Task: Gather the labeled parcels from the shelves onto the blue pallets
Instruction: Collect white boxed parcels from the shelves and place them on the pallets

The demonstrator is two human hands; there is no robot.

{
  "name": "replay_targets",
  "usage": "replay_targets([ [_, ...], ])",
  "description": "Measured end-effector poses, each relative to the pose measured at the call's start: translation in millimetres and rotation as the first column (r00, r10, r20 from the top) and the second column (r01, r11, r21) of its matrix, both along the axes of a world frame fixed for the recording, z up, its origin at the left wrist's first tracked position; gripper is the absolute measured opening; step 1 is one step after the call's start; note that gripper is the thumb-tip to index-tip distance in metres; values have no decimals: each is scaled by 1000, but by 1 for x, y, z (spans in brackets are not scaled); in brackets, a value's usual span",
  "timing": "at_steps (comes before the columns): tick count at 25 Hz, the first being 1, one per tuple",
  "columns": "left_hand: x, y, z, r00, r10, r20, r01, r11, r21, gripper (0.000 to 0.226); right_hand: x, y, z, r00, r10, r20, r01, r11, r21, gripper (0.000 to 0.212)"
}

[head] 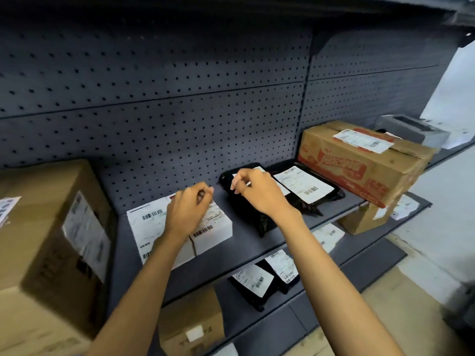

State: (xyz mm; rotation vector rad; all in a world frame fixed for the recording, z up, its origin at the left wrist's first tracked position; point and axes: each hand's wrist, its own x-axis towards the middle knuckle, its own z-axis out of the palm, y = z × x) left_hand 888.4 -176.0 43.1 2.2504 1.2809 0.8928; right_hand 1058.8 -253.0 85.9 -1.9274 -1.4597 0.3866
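Note:
On the middle shelf (257, 242) lies a white labeled box (218, 224). My left hand (190, 209) hovers over it with fingers curled in and holds nothing. To the right lie two black labeled poly bags (305, 187), side by side. My right hand (254, 191) is above the nearer bag (246, 211), its fingers bent down and loose, gripping nothing that I can see. A brown carton with red print and a label (365, 160) stands at the shelf's right end. No blue pallet is in view.
A large brown labeled carton (51, 240) fills the shelf's left end. The lower shelf holds more black labeled bags (257, 281) and small brown boxes (192, 325). A grey printer (411, 129) sits far right. The pegboard back wall (180, 98) is behind.

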Motion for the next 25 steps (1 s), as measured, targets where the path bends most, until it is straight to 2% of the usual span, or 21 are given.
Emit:
replay_targets([
  [8,-60,-9,-24,976,218,-5,-217,976,32,34,-31,28,-30,947,322,6,-321,944,-71,11],
  [10,-76,-17,-33,960,274,-60,-272,962,34,40,-35,30,-41,931,362,37,-354,925,-139,30],
  [14,-87,-37,-50,921,326,-212,-347,936,-67,37,-41,35,-66,922,385,51,-353,885,-303,60],
  [15,-88,-41,-55,925,329,-191,-351,931,-98,40,-43,37,-70,922,385,40,-350,872,-342,64],
  [18,-89,-54,-60,934,357,-7,-346,900,-264,49,-43,38,-74,928,372,19,-338,863,-375,69],
  [20,-86,-60,-60,921,388,36,-352,869,-348,58,-42,38,-74,928,370,27,-334,865,-373,75],
  [25,-76,-68,-55,919,378,114,-325,888,-325,66,-40,32,-78,930,350,-114,-368,880,-299,76],
])
